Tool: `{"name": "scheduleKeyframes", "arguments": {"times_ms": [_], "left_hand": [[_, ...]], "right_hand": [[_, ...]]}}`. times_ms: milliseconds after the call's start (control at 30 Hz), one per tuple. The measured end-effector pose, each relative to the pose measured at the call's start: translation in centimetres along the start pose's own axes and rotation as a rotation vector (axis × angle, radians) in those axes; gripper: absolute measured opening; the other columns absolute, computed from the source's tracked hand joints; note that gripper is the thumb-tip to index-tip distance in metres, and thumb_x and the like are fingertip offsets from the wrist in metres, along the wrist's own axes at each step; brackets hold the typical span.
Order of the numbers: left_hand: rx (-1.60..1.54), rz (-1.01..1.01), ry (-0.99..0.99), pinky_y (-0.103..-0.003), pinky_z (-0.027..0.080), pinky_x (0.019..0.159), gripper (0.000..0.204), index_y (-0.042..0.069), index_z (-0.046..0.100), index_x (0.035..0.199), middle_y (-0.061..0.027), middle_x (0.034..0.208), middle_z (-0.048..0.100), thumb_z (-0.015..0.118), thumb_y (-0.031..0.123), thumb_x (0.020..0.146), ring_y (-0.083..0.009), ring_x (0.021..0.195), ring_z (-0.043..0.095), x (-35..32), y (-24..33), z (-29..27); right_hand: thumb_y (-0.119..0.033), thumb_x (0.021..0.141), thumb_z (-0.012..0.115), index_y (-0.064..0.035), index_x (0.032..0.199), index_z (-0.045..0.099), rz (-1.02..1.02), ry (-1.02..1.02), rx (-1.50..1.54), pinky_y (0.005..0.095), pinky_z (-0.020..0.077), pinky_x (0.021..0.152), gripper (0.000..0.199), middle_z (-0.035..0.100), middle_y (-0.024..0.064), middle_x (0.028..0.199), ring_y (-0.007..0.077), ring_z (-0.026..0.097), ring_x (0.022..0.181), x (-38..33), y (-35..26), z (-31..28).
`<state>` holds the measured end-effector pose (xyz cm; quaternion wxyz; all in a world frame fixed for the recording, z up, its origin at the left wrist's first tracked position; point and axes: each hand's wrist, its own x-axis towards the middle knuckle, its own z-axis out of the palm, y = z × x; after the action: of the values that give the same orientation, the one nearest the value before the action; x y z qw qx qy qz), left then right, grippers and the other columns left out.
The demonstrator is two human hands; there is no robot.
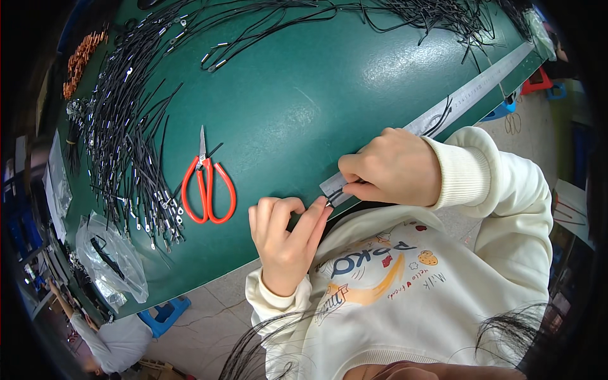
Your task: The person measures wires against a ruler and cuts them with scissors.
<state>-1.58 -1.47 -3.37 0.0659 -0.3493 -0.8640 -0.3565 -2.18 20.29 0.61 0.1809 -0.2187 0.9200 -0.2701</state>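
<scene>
Over the front edge of the table, my right hand [400, 166] pinches a few black wires [336, 194] between thumb and fingers. The wires lie along a long steel ruler [465, 92], and their far ends show past my right wrist. My left hand [285, 237] is closed at the near ends of the same wires, its index fingertip and thumb pressed together there. What exactly sits at those ends is too small to make out. To the left of my left hand lie red-handled scissors [209, 183], blades pointing away from me.
A big heap of black wires with metal terminals [130, 139] covers the table's left side. More black wires [437, 22] lie at the far edge. Copper-coloured parts [82, 63] sit far left, a clear plastic bag [111, 259] at the near left corner. A blue stool [164, 315] stands below.
</scene>
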Motion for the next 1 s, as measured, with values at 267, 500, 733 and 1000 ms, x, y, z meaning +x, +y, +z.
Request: {"name": "scheduleKeyframes", "arguments": {"times_ms": [267, 500, 733, 1000], "left_hand": [[-0.008, 0.018, 0.016, -0.032, 0.029, 0.060, 0.025, 0.009, 0.069, 0.086, 0.0001, 0.074, 0.049, 0.078, 0.009, 0.063, -0.0174, 0.068, 0.045, 0.0, 0.0, 0.4], [-0.059, 0.008, -0.051, -0.033, 0.030, 0.060, 0.022, 0.008, 0.069, 0.086, 0.0000, 0.073, 0.050, 0.075, 0.006, 0.065, -0.0181, 0.068, 0.046, 0.7, -0.1, -0.2], [-0.053, -0.020, -0.023, -0.032, 0.033, 0.061, 0.022, 0.005, 0.068, 0.082, -0.0021, 0.070, 0.049, 0.077, -0.001, 0.062, -0.0194, 0.065, 0.045, 0.7, 0.8, 0.2], [-0.022, -0.059, 0.033, -0.033, 0.033, 0.062, 0.021, 0.004, 0.068, 0.081, -0.0022, 0.069, 0.048, 0.077, 0.000, 0.063, -0.0201, 0.067, 0.045, 0.5, 1.3, 0.6]], "right_hand": [[-0.016, 0.076, 0.067, -0.0041, 0.072, 0.055, -0.001, -0.001, -0.013, 0.0380, 0.0469, 0.048, 0.017, 0.059, 0.0094, 0.056, 0.0300, 0.059, 0.051, 0.0, -0.1, 0.2], [-0.016, 0.076, 0.069, -0.0046, 0.072, 0.056, 0.030, -0.012, 0.021, 0.0381, 0.0468, 0.050, 0.018, 0.060, 0.0086, 0.057, 0.0302, 0.059, 0.052, 0.0, -0.1, 0.0], [-0.016, 0.076, 0.067, -0.0019, 0.069, 0.058, 0.058, -0.033, 0.039, 0.0390, 0.0486, 0.052, 0.018, 0.060, 0.0130, 0.058, 0.0323, 0.061, 0.055, 0.0, -0.2, -0.1], [-0.018, 0.076, 0.070, -0.0042, 0.071, 0.056, 0.060, -0.027, -0.006, 0.0380, 0.0471, 0.050, 0.020, 0.060, 0.0097, 0.057, 0.0304, 0.060, 0.052, -0.1, -0.3, -0.1]]}}
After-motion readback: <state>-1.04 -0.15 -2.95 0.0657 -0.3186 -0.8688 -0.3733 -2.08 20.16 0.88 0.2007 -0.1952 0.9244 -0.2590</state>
